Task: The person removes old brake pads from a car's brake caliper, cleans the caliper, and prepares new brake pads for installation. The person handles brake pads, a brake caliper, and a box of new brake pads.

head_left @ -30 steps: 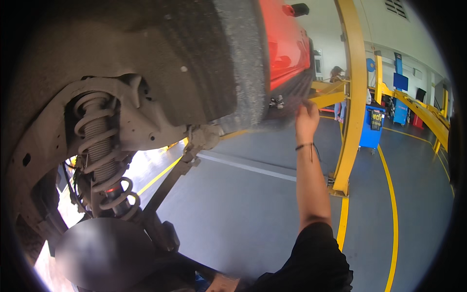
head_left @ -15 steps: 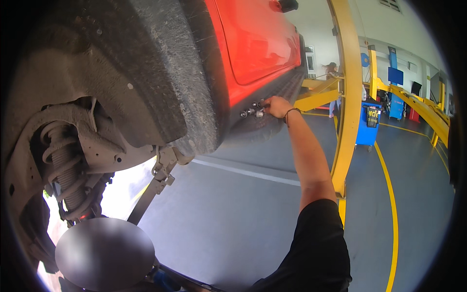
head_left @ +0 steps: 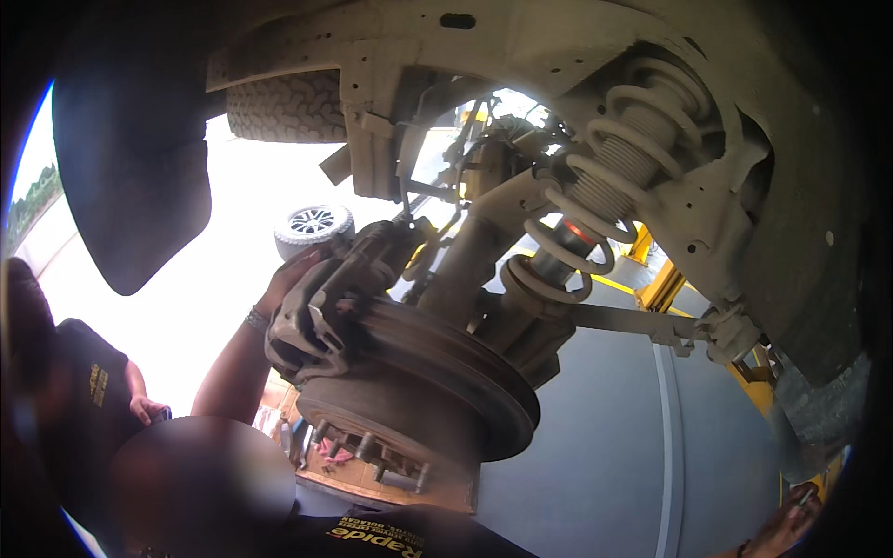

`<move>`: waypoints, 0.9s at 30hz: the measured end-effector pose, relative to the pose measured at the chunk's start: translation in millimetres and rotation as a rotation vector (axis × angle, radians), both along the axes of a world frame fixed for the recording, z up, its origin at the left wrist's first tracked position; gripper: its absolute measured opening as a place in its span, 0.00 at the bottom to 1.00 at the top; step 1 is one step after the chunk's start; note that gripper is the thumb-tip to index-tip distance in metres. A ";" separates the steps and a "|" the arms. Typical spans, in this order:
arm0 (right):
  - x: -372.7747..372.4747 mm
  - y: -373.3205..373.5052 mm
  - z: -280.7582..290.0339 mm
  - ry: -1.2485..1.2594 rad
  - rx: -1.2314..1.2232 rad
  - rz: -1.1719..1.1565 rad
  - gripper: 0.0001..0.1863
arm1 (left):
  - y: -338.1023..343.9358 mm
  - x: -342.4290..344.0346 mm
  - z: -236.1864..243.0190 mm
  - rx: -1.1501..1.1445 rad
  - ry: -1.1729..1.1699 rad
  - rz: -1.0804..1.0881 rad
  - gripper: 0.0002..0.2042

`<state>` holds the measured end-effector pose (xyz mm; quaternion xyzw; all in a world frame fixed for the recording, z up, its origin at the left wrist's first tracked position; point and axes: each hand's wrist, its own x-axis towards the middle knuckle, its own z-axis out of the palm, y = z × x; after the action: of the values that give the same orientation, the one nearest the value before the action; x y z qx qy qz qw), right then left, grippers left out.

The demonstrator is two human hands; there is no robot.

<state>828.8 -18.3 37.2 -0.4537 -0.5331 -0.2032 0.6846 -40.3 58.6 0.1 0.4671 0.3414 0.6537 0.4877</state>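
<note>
A brake disc (head_left: 437,358) with its brake caliper (head_left: 312,325) hangs exposed in the middle, with several bare wheel studs (head_left: 367,445) at its lower face. My left hand (head_left: 293,277), a bracelet at its wrist, reaches up from the lower left and lies against the caliper's far side, with its fingers partly hidden there. At the lower right edge my right hand (head_left: 789,525) is closed on a small metal piece (head_left: 806,498), too small to tell its kind. A pale coil spring with its shock absorber (head_left: 609,172) rises behind the disc.
The raised vehicle's wheel arch (head_left: 781,121) curves overhead. A co-worker in a dark shirt (head_left: 84,409) stands at the left, a small dark object in hand. A loose wheel (head_left: 313,228) lies beyond the caliper. A wooden surface with tools (head_left: 316,465) is below the disc; yellow lift parts (head_left: 662,286) are behind.
My view has swung left from the red door to the wheel hub. My right hand has left the shiny metal pieces on the running board; my left hand has come into view at the caliper.
</note>
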 end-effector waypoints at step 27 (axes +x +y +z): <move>-638.5 204.9 151.6 -1.182 -0.912 0.840 0.14 | 21.0 1.7 1.9 0.039 0.154 -0.079 0.20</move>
<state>190.3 186.6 188.8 -0.2691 -0.9560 0.0982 0.0634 -38.6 79.6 2.0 0.5384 0.3464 0.6027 0.4764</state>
